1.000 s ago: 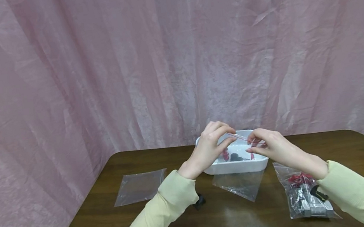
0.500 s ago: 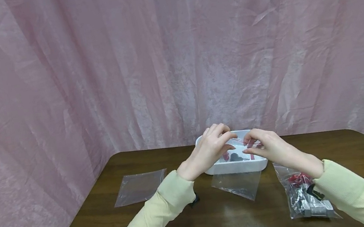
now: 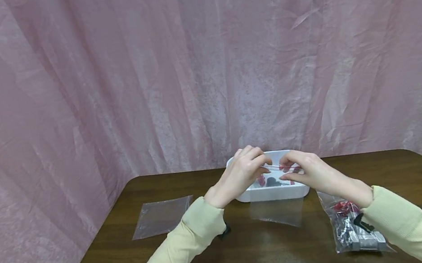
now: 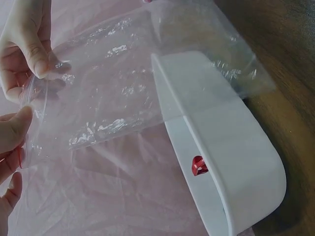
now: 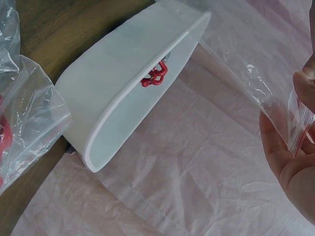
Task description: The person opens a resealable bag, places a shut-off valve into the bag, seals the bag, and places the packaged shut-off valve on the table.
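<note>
A clear zip-lock bag [image 3: 279, 212] with a red line along its mouth hangs in front of the white tub [image 3: 271, 194]. Its mouth edge is pinched at one side by my left hand [image 3: 238, 176] and at the other by my right hand [image 3: 314, 173]. In the left wrist view the bag [image 4: 108, 83] looks flat, with nothing visible inside. A red valve handwheel [image 5: 155, 75] shows inside the tub in the right wrist view. Dark and red pieces lie at the tub's bottom, partly hidden by the hands and film.
A filled clear bag [image 3: 356, 225] with grey metal fittings and red parts lies to the right, near my right sleeve. Another flat clear bag [image 3: 162, 217] lies on the brown table [image 3: 111, 255] at the left. A pink curtain [image 3: 201, 69] hangs behind the table.
My left thumb and finger, spread apart half a second ago, have closed nearer together on the bag's edge. Both hands have lowered slightly, and the bag's hanging lower edge has shifted and lies less slanted.
</note>
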`<state>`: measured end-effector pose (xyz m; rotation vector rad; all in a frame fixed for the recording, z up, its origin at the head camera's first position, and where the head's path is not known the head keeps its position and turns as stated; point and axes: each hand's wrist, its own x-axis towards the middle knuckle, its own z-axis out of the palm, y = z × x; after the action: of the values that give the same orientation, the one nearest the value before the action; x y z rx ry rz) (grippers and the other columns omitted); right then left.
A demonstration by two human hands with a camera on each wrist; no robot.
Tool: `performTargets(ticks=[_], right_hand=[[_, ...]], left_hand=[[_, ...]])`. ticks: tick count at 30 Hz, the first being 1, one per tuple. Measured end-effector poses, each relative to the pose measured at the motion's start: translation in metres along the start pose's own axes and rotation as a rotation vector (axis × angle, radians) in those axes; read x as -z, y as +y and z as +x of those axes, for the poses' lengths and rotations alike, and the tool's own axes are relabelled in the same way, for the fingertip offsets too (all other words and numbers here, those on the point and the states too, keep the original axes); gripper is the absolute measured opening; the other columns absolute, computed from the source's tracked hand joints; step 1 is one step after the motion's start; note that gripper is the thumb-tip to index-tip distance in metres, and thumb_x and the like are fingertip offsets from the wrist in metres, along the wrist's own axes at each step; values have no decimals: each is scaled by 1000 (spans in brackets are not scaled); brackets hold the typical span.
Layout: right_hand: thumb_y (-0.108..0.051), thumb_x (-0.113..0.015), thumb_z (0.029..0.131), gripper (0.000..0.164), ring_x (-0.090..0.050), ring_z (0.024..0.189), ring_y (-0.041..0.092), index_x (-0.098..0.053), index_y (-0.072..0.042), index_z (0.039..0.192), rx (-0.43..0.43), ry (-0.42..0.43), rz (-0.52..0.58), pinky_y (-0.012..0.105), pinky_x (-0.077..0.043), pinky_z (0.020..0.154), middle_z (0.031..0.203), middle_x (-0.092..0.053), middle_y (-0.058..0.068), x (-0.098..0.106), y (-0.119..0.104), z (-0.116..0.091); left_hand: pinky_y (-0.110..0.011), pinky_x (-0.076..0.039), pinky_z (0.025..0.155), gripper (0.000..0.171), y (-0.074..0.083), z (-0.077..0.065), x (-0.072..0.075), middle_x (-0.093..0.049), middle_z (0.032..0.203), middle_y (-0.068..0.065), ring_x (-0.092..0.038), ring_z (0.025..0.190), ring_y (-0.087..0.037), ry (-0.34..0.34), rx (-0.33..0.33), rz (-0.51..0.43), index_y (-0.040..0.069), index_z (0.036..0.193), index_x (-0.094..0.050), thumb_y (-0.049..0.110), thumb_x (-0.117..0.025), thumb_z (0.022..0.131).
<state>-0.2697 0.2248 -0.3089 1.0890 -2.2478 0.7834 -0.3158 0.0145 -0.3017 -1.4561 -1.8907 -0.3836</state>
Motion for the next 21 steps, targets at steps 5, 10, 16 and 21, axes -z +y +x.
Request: performTargets(ticks=[5, 10, 16, 21], right_hand=[[-4, -75, 72, 26, -59, 73, 14, -56, -7, 89, -52, -42, 28, 28, -48, 57, 84, -57, -3, 3, -2, 0], [-5, -70, 78, 18, -57, 74, 9, -57, -6, 91, -101, -45, 22, 29, -49, 62, 84, -57, -5, 12, -6, 5], [-5, -65, 83, 15, -57, 75, 10, -55, -8, 93, -167, -63, -18, 33, -48, 62, 82, -58, -5, 25, -6, 15], [-12, -67, 83, 17, -56, 71, 10, -57, -4, 93, -229, -186, 2, 30, -47, 62, 76, -58, -7, 25, -3, 21]], left_hand=[[-21, -30, 61, 14, -1, -1, 1, -51, 79, 5, -45, 73, -12, 17, 3, 21, 13, 82, -63, 11, -75, 75], [-20, -29, 61, 14, -2, -3, 3, -51, 78, 6, -45, 73, -11, 13, -1, 19, 13, 82, -62, 11, -74, 75], [-20, -29, 61, 13, 1, -5, 5, -52, 79, 6, -46, 73, -11, 6, -5, 24, 13, 81, -63, 12, -74, 75], [-19, -30, 60, 12, 4, -7, 7, -52, 79, 6, -46, 73, -10, 10, -22, 44, 13, 81, -64, 14, -73, 75]])
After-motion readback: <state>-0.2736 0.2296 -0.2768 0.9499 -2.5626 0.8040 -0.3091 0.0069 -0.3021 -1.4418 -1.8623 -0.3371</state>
